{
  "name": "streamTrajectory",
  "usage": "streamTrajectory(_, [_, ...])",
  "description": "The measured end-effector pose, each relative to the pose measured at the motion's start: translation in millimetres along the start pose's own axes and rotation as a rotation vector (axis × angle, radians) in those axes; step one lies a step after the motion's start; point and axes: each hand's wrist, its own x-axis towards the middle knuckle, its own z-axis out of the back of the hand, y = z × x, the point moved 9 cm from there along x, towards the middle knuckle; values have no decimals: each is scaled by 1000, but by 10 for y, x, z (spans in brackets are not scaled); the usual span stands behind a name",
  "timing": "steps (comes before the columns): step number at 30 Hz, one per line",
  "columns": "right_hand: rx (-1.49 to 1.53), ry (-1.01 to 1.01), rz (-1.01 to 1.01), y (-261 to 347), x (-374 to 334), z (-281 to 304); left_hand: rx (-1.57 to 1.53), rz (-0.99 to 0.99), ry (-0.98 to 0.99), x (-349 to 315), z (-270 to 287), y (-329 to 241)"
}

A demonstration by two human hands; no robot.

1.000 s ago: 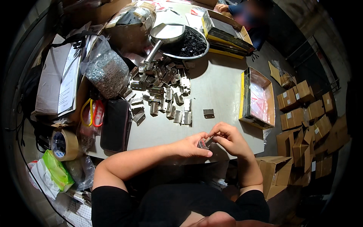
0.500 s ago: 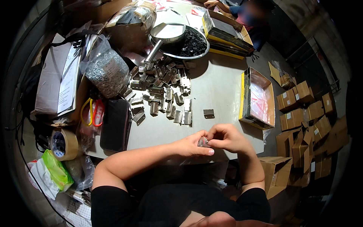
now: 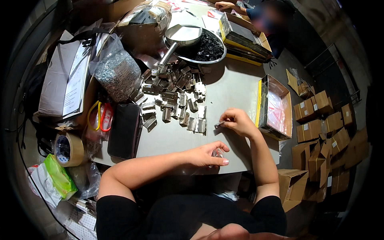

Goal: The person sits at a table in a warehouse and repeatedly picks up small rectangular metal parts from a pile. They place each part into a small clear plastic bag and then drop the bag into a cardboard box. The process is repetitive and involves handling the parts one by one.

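Between the thumb and fingers of my left hand, near the table's front edge, is a small clear plastic bag. My right hand is pinched on a small metal hinge, farther out over the table and apart from the left hand. Most of that hinge is hidden by the fingers. To the left of the right hand lies a heap of loose silvery metal hinges, several of them piled on each other.
Behind the heap, a metal scoop rests on a bowl of black parts. An open box of plastic bags stands at right. At left are a bag of screws, scissors, a dark phone case and tape. Another person's hand shows beyond.
My right hand has moved away from the left, outward over the table, and taken hold of the single hinge lying there. The left hand stays near the edge with the bag.
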Motion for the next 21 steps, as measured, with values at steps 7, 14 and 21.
streamTrajectory(7, [-115, 207, 219, 556, 572, -123, 77, 8, 31, 34, 35, 16])
streamTrajectory(14, [-382, 256, 353, 604, 772, -292, 27, -14, 54, 45, 11, 31])
streamTrajectory(21, [-407, 280, 237, 441, 608, -244, 32, -33, 48, 49, 10, 26])
